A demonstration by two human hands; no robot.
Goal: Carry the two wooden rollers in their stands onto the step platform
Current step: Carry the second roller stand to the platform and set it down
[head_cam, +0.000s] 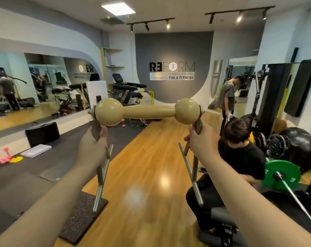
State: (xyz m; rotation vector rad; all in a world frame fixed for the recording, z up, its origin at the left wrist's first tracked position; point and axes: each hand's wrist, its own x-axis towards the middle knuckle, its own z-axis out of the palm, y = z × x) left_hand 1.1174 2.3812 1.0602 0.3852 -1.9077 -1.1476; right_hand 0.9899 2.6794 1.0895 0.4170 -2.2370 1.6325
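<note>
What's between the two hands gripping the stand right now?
In the head view, only bare wooden floor shows between left hand and right hand; the wooden roller spans above them.

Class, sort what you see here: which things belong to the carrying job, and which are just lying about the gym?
In the job:
wooden roller
stand
left hand
right hand

Lying about:
green weight plate
yellow disc
black box
white pad
</note>
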